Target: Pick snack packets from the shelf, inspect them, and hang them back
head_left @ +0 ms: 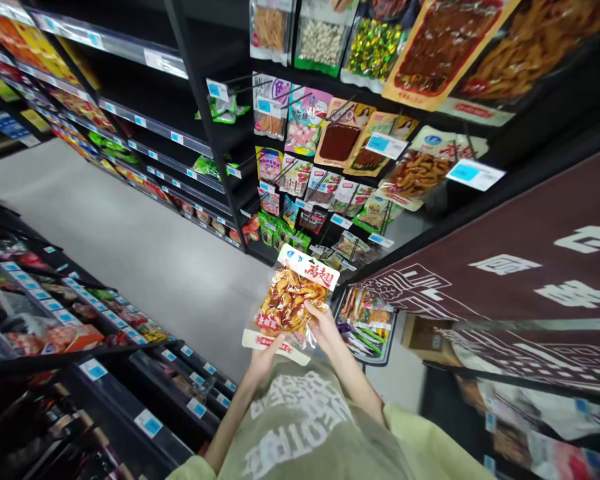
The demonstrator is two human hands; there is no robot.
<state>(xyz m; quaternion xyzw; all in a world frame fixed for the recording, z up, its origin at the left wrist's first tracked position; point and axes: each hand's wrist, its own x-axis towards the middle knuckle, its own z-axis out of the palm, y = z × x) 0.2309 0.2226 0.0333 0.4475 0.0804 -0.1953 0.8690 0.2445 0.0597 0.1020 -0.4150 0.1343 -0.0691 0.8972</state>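
Both hands hold one clear snack packet (293,293) of glossy brown chicken wings, with white and red printed bands at its top and bottom. My left hand (265,357) grips its lower edge, thumb on the front. The right side is pinched by my right hand (323,323), its thumb lying across the front. The fingers behind the packet are hidden. A similar-looking packet (423,167) hangs from a hook on the rack ahead to the right.
Hanging snack bags (323,50) fill the rack ahead, with price tags (475,173) on the hook ends. A basket (367,323) full of packets stands beyond my right hand. Shelves (145,120) run along the left aisle floor (145,220). A brown printed panel (530,267) juts in from the right.
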